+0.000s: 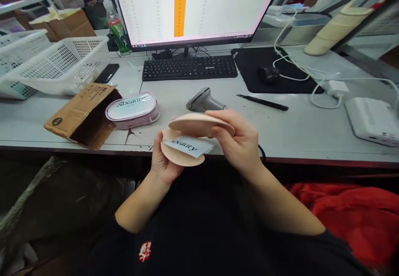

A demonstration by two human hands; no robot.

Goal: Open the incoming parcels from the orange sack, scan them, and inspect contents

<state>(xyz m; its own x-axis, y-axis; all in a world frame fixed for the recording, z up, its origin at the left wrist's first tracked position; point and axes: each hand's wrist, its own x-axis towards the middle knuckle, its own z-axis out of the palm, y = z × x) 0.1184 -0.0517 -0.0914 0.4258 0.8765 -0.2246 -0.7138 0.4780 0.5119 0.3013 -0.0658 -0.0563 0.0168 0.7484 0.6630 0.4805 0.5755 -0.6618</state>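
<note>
My right hand (pixel 238 139) pinches a beige bra cup (pixel 196 121) between thumb and fingers, tilted above a second one. The lower beige bra cup (pixel 177 157) rests in my left hand (pixel 163 159), whose thumb lies at its left edge. Between the two cups sits a white card (pixel 190 145) printed with dark letters reading "beauty", its left part tucked under the upper cup. Just beyond my hands is a grey barcode scanner (pixel 205 100). Left of them stand a pinkish oval case (pixel 132 109) with a lettered lid and an opened brown cardboard box (pixel 79 114).
Behind are a keyboard (pixel 190 67), a monitor (pixel 199 10) and a mouse (pixel 268 75) on a black mat (pixel 249 60). A craft knife (pixel 263 102) lies to the right, near a white adapter (pixel 374 120) with cables. White baskets (pixel 65 66), a phone (pixel 107 73) and a bottle (pixel 117 30) stand left.
</note>
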